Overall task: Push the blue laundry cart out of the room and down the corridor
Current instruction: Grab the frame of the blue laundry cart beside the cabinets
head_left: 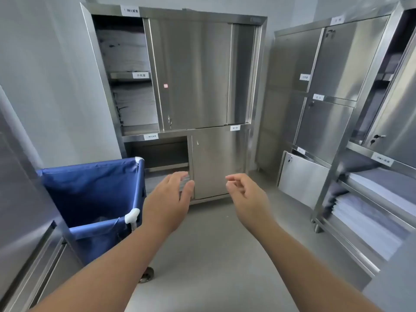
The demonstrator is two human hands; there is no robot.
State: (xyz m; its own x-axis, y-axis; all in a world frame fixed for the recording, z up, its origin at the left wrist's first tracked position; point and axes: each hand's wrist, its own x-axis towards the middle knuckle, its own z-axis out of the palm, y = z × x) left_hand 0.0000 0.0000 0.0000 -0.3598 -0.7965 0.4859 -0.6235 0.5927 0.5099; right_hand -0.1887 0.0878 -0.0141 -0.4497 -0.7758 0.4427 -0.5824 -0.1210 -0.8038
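Observation:
The blue laundry cart (94,192) stands at the left, a blue fabric bag on a frame with white corner caps, one caster visible beneath it. My left hand (168,203) hovers just right of the cart's near corner, fingers spread, touching nothing. My right hand (245,194) is held out over the floor further right, fingers loosely curled and apart, with nothing in it. Both forearms reach in from the bottom of the view.
A tall steel cabinet (195,73) with sliding doors fills the wall ahead, folded linen on its open left shelves. More steel cabinets and shelves with stacked white linen (371,221) line the right. A steel unit (22,199) crowds the left. Grey floor (213,244) lies between.

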